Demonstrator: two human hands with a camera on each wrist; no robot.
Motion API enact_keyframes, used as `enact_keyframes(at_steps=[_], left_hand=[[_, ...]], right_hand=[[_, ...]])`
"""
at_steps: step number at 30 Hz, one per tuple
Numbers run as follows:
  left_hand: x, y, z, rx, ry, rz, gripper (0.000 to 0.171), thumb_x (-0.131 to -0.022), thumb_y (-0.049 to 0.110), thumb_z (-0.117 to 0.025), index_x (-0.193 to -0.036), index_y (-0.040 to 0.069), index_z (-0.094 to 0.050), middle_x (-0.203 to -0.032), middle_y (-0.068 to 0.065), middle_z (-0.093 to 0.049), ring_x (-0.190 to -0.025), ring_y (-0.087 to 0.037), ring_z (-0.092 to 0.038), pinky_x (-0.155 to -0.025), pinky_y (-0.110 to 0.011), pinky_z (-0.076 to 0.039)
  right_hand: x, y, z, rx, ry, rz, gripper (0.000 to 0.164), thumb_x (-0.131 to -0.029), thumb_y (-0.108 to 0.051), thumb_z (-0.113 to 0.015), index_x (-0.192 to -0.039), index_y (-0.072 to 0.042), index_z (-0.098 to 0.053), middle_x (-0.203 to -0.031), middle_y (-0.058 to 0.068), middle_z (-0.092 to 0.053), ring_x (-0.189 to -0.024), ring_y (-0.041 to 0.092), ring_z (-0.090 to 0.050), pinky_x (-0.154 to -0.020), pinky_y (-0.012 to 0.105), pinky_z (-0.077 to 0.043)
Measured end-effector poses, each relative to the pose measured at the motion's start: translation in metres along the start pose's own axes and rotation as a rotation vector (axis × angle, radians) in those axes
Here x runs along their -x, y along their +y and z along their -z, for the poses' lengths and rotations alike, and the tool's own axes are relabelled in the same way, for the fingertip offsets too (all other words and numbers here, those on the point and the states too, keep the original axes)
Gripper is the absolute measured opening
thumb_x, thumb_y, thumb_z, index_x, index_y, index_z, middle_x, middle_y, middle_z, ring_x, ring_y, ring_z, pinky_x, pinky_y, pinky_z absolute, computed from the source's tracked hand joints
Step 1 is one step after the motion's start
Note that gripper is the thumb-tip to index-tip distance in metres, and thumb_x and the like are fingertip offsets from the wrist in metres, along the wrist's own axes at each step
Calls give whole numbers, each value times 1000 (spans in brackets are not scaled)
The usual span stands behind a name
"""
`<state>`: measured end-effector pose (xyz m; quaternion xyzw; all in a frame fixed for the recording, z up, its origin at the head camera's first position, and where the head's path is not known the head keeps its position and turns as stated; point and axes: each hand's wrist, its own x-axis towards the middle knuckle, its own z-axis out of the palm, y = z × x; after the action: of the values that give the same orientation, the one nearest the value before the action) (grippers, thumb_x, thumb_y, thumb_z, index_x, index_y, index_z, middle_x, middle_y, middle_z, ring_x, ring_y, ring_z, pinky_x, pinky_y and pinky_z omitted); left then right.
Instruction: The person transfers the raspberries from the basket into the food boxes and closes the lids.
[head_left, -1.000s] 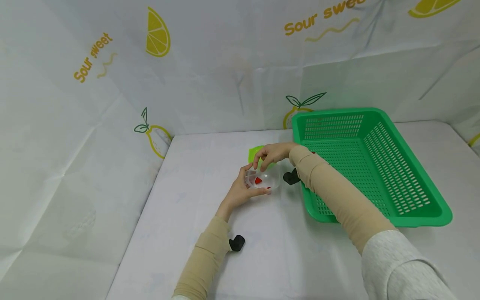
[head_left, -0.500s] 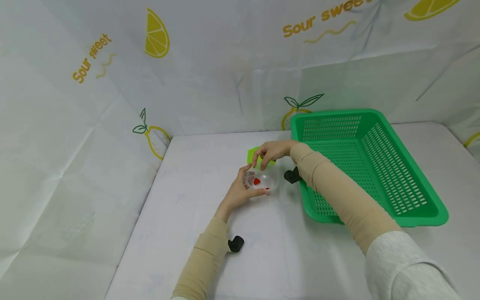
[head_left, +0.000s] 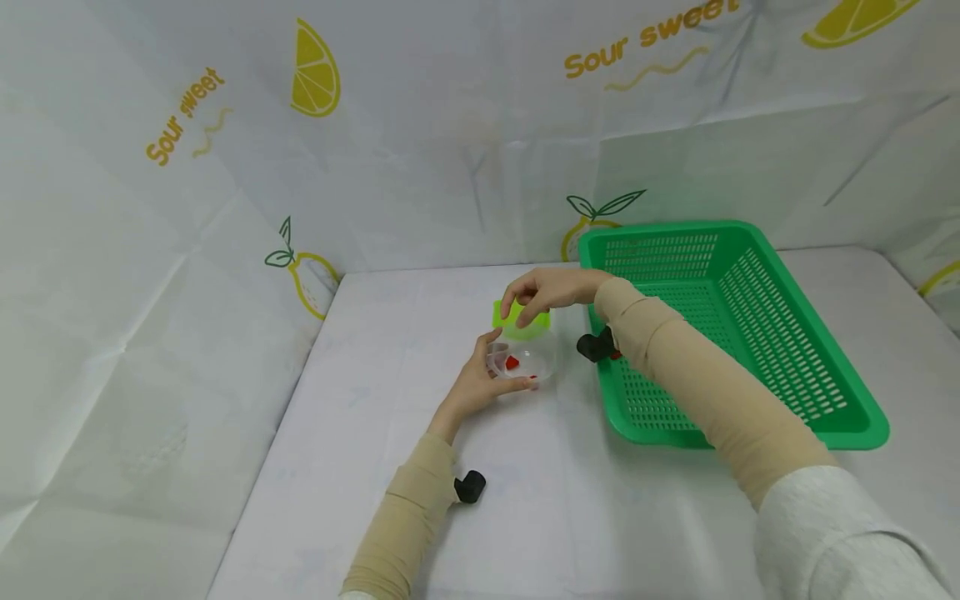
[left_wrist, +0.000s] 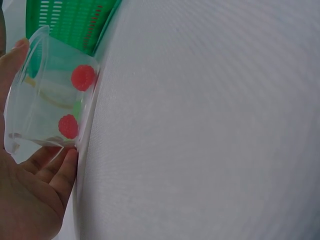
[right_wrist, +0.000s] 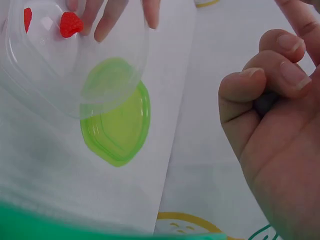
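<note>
My left hand (head_left: pixel 474 385) grips a clear plastic container (left_wrist: pixel 57 90), its thumb and fingers on opposite sides. Two red raspberries (left_wrist: pixel 83 77) show through the container wall, low inside it. Just behind the container lies a lime-green plastic lid (right_wrist: pixel 117 132), flat on the table. Over that lid hovers my right hand (head_left: pixel 553 288), apart from the container. In the right wrist view, its curled fingers (right_wrist: pixel 240 87) hold a small dark round thing (right_wrist: pixel 266 103) against the palm; most of it is hidden, so its kind is unclear.
A large green plastic basket (head_left: pixel 813 321) stands to the right, partly under my right forearm. Something small and red (head_left: pixel 616 355) shows at its left side, mostly hidden. White printed cloth (head_left: pixel 420 192) rises behind the table. A black wrist camera (head_left: pixel 470 487) juts from my left arm.
My right hand has risen back and away from the container, uncovering more of the lid. The left hand and container hold their place; the head view has shifted slightly.
</note>
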<state>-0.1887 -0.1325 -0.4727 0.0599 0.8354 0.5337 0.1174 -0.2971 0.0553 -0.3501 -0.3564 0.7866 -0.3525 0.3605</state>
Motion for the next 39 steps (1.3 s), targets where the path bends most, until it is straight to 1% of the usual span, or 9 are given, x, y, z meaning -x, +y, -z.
enact_keyframes(at_steps=[4,8,11,15,18,23,28,35,39], left_hand=[[0,0,0,3,1,17,101,-64,50,-81,-142,43,-18,-139,6,-43,-120,-17,-48,-94,-39,-44],[1,0,0,10,3,28,101,-63,50,-82,-141,44,-18,-139,6,-43,-119,-18,-48,-95,-40,-43],[1,0,-1,9,6,26,101,-63,50,-82,-141,43,-19,-139,6,-44,-120,-18,-48,-96,-40,-43],[0,-1,-2,0,6,20,101,-63,51,-81,-142,43,-18,-139,5,-44,-120,-19,-48,-97,-40,-43],[0,-1,-2,-4,7,21,101,-63,52,-81,-141,44,-18,-139,5,-44,-121,-18,-48,-97,-40,-43],[2,-1,-1,-11,18,20,99,-63,52,-81,-140,47,-19,-138,8,-44,-121,-18,-47,-99,-41,-41],[2,0,-1,-3,15,17,97,-64,51,-81,-139,49,-19,-138,9,-43,-121,-18,-46,-100,-42,-40],[2,-2,-1,7,10,30,98,-63,53,-81,-139,49,-19,-143,6,-38,-129,-22,-41,-103,-46,-37],[1,-3,-1,1,10,37,98,-62,55,-80,-138,52,-19,-148,4,-34,-132,-23,-38,-104,-47,-36]], right_hand=[[13,2,5,-67,27,23,28,-86,-18,-65,-113,-10,-61,-69,-1,-34,-65,14,-33,-67,27,-32],[25,8,10,-137,63,41,21,-87,-16,-64,-108,-12,-62,-70,-1,-37,-70,15,-39,-69,28,-35],[35,12,12,-188,89,57,18,-88,-14,-63,-106,-10,-62,-74,0,-41,-75,17,-44,-72,29,-38],[50,17,16,-216,149,60,18,-88,-16,-64,-104,-9,-62,-79,2,-47,-81,20,-47,-75,30,-41],[61,21,19,-219,190,57,19,-88,-19,-64,-105,-9,-62,-83,2,-50,-87,22,-49,-81,33,-43],[76,31,22,-246,232,53,20,-90,-20,-61,-107,-9,-60,-90,1,-52,-98,29,-46,-91,40,-40],[90,44,21,-241,268,32,21,-92,-22,-58,-110,-10,-60,-108,-2,-56,-102,23,-45,-88,35,-40],[102,66,17,-265,285,38,31,-94,-21,-55,-117,0,-54,-88,1,-51,-83,19,-42,-77,34,-40],[108,80,17,-261,298,17,33,-94,-21,-55,-119,1,-53,-99,-4,-57,-87,20,-44,-77,32,-41]])
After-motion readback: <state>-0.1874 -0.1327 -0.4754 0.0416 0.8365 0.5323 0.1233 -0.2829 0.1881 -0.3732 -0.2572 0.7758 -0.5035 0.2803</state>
